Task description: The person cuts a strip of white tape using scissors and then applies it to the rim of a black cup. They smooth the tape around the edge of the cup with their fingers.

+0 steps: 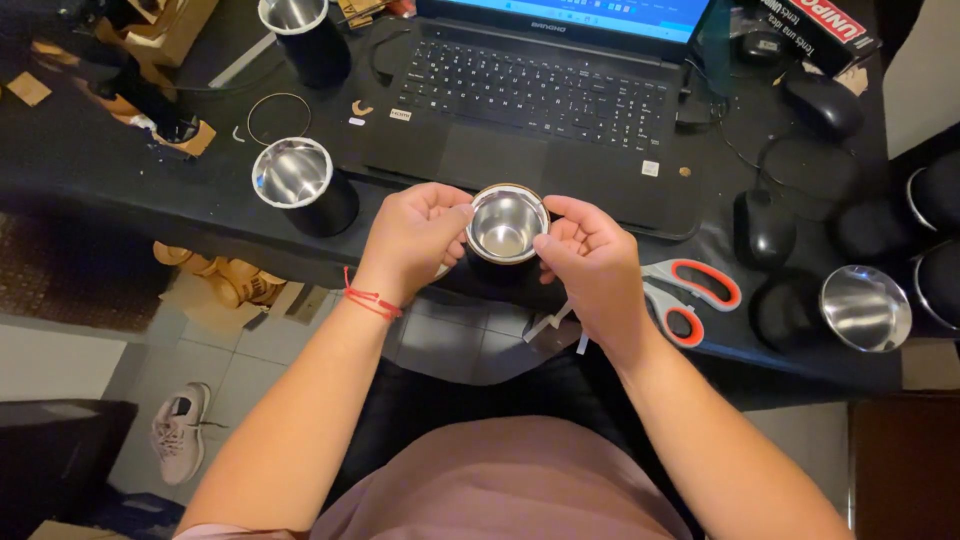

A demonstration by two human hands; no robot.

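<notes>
I hold a black steel-lined tumbler (506, 226) upright between both hands, just in front of the laptop (530, 100) at the desk's near edge. My left hand (412, 238) grips its left side, with fingers at the rim. My right hand (590, 262) clasps the right side, thumb on the rim. A thin pale ring runs around the tumbler's rim. A red string bracelet sits on my left wrist.
Similar tumblers stand at the left (298, 184), far back (302, 35) and right (858, 308). Orange-handled scissors (690, 292) lie by my right wrist. Two black mice (765, 226) (822, 100), a thin ring (278, 118) and cardboard scraps lie on the black desk (120, 170). A shoe (180, 432) lies on the floor.
</notes>
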